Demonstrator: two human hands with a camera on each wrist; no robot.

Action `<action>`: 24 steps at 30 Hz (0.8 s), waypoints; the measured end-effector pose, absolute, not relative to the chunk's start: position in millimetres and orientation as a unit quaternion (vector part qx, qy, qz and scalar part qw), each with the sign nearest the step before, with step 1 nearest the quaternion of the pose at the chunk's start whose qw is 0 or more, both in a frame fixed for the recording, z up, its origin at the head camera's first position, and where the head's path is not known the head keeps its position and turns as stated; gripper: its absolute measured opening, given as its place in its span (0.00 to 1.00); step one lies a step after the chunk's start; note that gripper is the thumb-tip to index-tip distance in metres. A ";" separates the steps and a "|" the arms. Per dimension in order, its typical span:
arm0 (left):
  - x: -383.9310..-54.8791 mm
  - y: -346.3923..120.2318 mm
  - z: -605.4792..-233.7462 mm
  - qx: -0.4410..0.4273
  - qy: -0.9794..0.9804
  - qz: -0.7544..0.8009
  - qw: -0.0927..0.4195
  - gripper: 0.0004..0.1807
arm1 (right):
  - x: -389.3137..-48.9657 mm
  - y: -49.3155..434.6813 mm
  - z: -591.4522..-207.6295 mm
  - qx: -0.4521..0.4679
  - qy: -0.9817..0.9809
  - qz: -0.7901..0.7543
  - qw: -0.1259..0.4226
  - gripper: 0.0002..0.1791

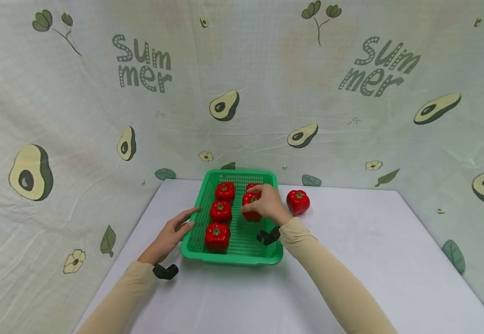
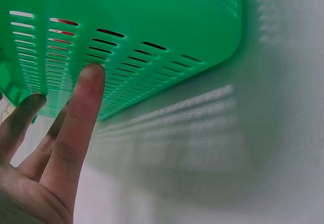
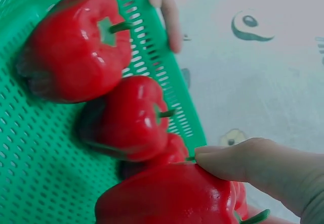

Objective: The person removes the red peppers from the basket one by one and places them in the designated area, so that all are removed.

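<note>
A red bell pepper (image 1: 250,215) is gripped by my right hand (image 1: 270,203) over the right half of a green plastic basket (image 1: 238,260); the thumb presses its side in the right wrist view. Three more red peppers stand in a row along the basket's left side: a back one (image 1: 225,191), a middle one (image 1: 220,211) and a front one (image 1: 217,236). Behind the held pepper another red pepper (image 1: 251,186) is partly hidden by the right hand. My left hand (image 1: 170,237) touches the basket's slotted left wall with extended fingertips (image 2: 92,77).
One red pepper (image 1: 298,202) lies on the white table (image 1: 350,260) just right of the basket. A cloth (image 1: 258,93) printed with avocados, leaves and lettering hangs behind the table and along both sides. Each wrist carries a small black camera mount (image 1: 166,272).
</note>
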State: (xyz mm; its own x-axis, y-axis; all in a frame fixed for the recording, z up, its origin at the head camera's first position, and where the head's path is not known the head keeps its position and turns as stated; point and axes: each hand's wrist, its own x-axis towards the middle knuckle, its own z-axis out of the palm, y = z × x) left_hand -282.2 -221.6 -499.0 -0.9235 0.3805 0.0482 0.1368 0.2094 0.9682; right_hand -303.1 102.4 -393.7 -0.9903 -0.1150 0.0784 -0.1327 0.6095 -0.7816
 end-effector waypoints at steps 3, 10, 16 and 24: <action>-283.3 -222.0 -497.6 0.169 0.774 0.602 0.099 0.27 | -302.8 107.2 -387.2 0.067 -0.890 0.451 0.008 0.32; -284.6 -222.7 -497.9 0.168 0.773 0.603 0.099 0.26 | -301.1 121.4 -366.5 0.070 -0.891 0.449 0.012 0.32; -283.1 -220.2 -499.6 0.171 0.768 0.609 0.098 0.27 | -300.3 142.7 -347.8 0.067 -0.903 0.424 0.034 0.32; -280.6 -220.3 -499.6 0.170 0.770 0.608 0.097 0.27 | -297.7 173.4 -336.6 0.037 -0.894 0.445 0.035 0.32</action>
State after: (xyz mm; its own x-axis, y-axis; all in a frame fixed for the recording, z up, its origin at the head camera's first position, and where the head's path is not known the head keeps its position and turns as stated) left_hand -280.6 -220.3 -499.6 -0.9235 0.3793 0.0569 0.1435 0.2040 0.9684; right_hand -297.7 173.4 -336.6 -0.9948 -0.0360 0.0957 -0.0980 0.6020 -0.7925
